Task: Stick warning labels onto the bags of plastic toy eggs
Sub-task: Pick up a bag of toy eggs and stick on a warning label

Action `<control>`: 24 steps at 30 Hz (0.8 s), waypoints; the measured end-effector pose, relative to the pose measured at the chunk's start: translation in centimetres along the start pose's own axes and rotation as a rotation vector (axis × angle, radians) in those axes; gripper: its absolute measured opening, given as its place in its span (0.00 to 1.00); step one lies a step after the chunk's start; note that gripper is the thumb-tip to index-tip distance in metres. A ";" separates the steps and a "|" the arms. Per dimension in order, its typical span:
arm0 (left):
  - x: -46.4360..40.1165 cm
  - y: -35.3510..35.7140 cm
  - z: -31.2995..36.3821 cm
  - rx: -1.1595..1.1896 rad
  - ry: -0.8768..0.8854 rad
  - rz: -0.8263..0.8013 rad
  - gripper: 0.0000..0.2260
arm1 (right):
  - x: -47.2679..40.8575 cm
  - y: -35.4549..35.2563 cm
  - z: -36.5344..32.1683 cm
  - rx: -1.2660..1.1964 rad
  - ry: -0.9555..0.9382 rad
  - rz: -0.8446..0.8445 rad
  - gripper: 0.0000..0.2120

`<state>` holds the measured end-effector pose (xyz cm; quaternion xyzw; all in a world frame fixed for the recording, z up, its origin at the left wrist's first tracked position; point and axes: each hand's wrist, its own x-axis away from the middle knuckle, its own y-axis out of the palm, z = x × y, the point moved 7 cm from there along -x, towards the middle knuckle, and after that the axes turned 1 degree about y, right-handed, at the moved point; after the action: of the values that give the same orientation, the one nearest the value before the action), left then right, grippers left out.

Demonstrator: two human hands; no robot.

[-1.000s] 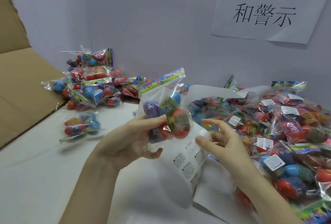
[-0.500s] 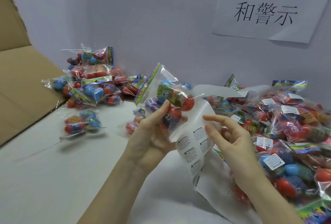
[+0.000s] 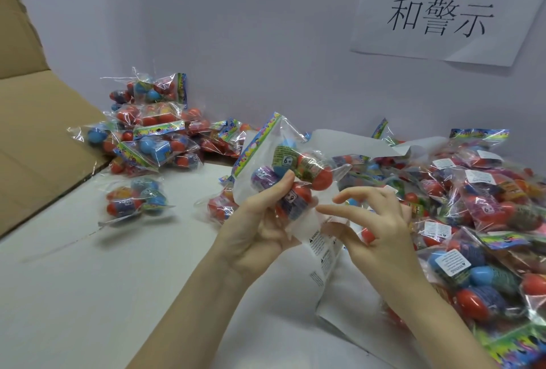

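Observation:
My left hand grips a clear bag of plastic toy eggs with a colourful header strip, held tilted above the table's middle. A white sheet of warning labels hangs just under the bag, between both hands. My right hand is beside the bag, index and middle fingers stretched toward it, thumb resting against the label sheet. Whether a label is on its fingertips is unclear.
A heap of labelled egg bags fills the right side. Another pile of bags lies at the back left, with single bags on the white table. A cardboard box flap rises at left. A paper sign hangs on the wall.
My left hand has turned the bag from upright to tilted and shifted it right. The right hand has risen from the label sheet toward the bag.

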<state>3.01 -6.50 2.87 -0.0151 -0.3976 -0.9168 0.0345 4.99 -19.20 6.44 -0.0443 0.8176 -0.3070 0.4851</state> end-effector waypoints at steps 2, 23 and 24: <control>0.0 0.0 0.2 0.003 0.016 -0.012 0.11 | 0.0 0.3 -0.1 -0.042 -0.010 -0.026 0.13; 0.6 1.1 1.1 -0.112 0.114 -0.232 0.10 | -0.4 0.0 -0.3 -0.048 -0.077 -0.077 0.06; 0.6 1.1 1.1 -0.123 0.111 -0.233 0.10 | -0.4 -0.1 -0.3 -0.047 -0.086 -0.068 0.06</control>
<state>2.48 -6.46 4.46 0.0795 -0.3371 -0.9367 -0.0511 4.90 -18.97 6.89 -0.0965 0.8010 -0.3016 0.5080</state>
